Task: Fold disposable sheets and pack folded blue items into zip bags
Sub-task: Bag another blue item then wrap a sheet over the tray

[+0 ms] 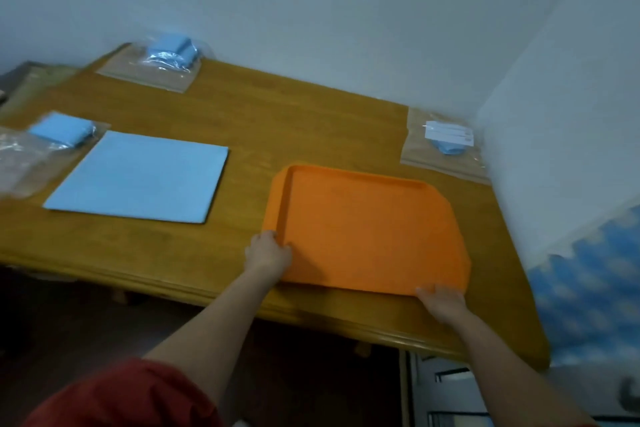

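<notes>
An empty orange tray [367, 229] lies on the wooden table [242, 121], near its front right. My left hand [268, 253] grips the tray's near left corner, thumb over the rim. My right hand [441, 300] holds the tray's near right edge with the fingers under or along it. A flat blue sheet [138, 175] lies on the table to the left. A zip bag with a folded blue item [62, 132] sits at the far left. Another filled bag [169, 52] lies at the back, and a third bag with a white label [448, 140] rests at the right by the wall.
White walls close off the back and right of the table. Blue and white foam padding [588, 288] stands to the right of the table's corner. The floor under the front edge is dark. A red sleeve [131, 395] shows at the bottom left.
</notes>
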